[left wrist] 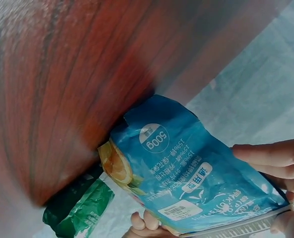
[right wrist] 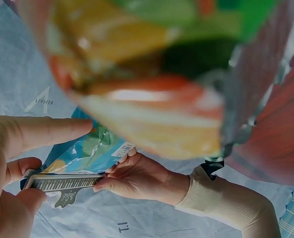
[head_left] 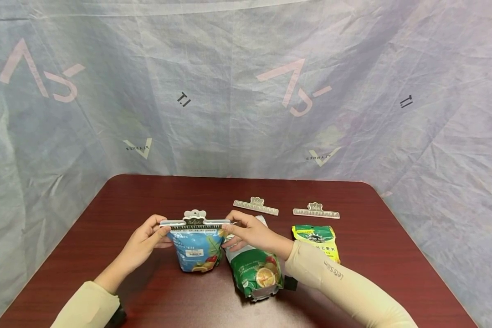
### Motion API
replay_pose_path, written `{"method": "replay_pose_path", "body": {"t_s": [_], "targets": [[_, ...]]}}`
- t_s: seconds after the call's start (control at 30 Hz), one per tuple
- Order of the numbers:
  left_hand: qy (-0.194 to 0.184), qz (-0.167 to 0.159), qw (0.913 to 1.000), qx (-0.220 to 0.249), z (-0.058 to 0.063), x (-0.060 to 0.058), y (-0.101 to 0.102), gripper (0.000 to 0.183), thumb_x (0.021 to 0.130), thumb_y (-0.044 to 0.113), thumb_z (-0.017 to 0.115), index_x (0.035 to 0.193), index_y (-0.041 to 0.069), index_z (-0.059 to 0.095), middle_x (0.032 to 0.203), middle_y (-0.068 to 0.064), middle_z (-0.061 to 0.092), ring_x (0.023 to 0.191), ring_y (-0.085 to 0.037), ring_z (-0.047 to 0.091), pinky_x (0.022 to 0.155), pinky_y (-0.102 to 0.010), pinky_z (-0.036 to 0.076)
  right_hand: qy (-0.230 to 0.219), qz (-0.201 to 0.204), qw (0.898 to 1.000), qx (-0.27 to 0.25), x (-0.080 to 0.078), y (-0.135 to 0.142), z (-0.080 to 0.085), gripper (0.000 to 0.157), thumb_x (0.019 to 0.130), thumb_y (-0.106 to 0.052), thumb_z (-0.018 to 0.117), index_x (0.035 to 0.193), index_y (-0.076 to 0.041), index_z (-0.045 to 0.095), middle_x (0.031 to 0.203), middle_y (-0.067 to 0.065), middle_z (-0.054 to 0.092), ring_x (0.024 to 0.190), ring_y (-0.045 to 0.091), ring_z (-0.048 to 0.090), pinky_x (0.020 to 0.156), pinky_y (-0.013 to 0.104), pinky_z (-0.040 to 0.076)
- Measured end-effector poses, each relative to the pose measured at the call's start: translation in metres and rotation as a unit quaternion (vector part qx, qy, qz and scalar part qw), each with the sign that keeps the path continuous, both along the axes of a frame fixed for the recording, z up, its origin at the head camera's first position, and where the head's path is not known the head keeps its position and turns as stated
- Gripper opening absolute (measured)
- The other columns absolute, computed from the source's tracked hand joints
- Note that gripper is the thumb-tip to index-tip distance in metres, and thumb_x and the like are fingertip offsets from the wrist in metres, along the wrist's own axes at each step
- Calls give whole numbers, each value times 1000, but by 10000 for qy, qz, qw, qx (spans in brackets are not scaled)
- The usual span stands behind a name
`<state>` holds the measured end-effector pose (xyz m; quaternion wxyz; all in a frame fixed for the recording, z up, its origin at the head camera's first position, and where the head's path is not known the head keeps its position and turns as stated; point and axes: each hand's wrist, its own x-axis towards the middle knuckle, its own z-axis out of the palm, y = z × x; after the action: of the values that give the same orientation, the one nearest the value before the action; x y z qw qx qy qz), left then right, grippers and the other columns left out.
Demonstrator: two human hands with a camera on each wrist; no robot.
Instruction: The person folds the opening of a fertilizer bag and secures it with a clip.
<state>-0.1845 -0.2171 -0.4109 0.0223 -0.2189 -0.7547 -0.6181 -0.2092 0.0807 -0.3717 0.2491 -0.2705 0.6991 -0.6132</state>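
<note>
A blue bag [head_left: 194, 248] printed with fruit and "500g" stands upright over the table, a long bag clip [head_left: 194, 223] across its top edge. At the clip's left end my left hand [head_left: 147, 237] pinches with the thumb in front and fingers behind. The right hand [head_left: 246, 230] pinches the clip's other end the same way, its lower fingers spread beside the bag. In the right wrist view the clip [right wrist: 62, 183] runs between both hands, its ruler-like stripe and dark handle showing. In the left wrist view the blue bag [left wrist: 176, 158] shows its printed face.
A green bag with orange pictures [head_left: 256, 273] sits close right of the blue one, partly under the right arm. Further right lies a yellow-green bag [head_left: 317, 241]. Two more clips, one [head_left: 256, 206] and another [head_left: 316, 211], lie behind on the dark red table [head_left: 168, 191].
</note>
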Motion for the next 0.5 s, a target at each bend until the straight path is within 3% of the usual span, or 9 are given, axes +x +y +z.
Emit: {"method": "replay_pose_path", "body": {"t_s": [0.27, 0.5], "targets": [[-12, 152, 9998, -89, 4, -2, 2, 18, 97, 11, 45, 104, -5, 41, 90, -2, 66, 77, -16, 67, 65, -44, 52, -190, -158, 9997, -80, -2, -1, -3, 19, 96, -21, 49, 100, -2, 47, 100, 17, 53, 90, 45, 60, 72, 53, 49], [-247, 297, 9992, -138, 6, -5, 1, 21, 96, 14, 47, 103, -5, 42, 84, -11, 65, 69, -21, 67, 62, -41, 53, -602, -158, 9976, -293, -3, -4, -5, 29, 94, -28, 53, 99, 0, 46, 102, 17, 52, 92, 48, 57, 72, 50, 50]]}}
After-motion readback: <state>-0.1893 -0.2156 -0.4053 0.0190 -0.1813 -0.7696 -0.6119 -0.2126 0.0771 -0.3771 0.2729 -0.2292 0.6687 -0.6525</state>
